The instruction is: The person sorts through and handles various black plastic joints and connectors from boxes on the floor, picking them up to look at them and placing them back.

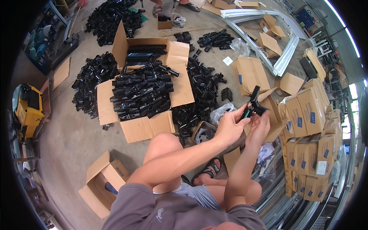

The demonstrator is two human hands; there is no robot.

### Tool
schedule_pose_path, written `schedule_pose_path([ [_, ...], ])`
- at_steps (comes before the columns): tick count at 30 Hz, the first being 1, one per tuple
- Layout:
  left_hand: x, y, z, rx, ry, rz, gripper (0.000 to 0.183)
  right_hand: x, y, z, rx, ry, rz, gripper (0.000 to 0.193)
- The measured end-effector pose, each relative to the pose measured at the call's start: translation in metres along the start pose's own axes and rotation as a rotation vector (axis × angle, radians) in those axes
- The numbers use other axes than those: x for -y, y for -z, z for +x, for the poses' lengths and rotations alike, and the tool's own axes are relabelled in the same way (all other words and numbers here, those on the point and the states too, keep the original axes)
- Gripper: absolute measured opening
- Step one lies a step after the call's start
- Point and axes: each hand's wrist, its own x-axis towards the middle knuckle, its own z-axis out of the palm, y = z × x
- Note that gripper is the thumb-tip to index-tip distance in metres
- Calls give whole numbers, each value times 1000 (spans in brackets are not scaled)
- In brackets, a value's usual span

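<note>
Out to the right of my knees, both hands are closed on a black branched fitting (260, 110) with a tube-like end and an upright arm. My left hand (231, 127) pinches it from the left, thumb and fingers together near a small greenish part. Around its lower right side wrap the fingers of my right hand (259, 128). Just beyond and below the hands stands an open cardboard box (276, 124). In front of my knees, a larger open carton (147, 128) bears a heap of similar black fittings (142, 90) across its flaps.
Loose piles of black parts (94, 82) lie on the floor around the carton. Stacked cartons (303, 115) rise at the right, with long metal profiles (283, 207) below. An opened box (101, 180) sits at lower left. Another person's feet (157, 9) show at the top.
</note>
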Motion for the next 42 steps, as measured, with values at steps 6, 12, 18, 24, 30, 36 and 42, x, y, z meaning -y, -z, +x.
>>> schedule_pose_path([
  [6, 12, 0, -10, 15, 265, 421, 71, -57, 43, 30, 83, -149, -476, 36],
  [12, 31, -26, -22, -41, -188, 943, 82, -153, 65, 55, 391, 83, -1279, 46],
  [18, 28, -19, -34, 52, -302, 767, 61, -134, -12, 29, 194, 164, -956, 43],
  [24, 16, -14, -38, 108, -429, 722, 47, -125, -19, 52, 54, 224, -443, 34],
  [30, -5, -11, -66, 534, -369, 853, 42, -203, 51, 91, 77, 6, -583, 25],
  [36, 17, -2, -81, 762, -492, 1250, 38, -261, 90, 142, -61, 70, -847, 27],
  [42, 8, 2, -73, 569, -436, 1593, 27, -279, 67, 201, 155, 186, -1273, 25],
])
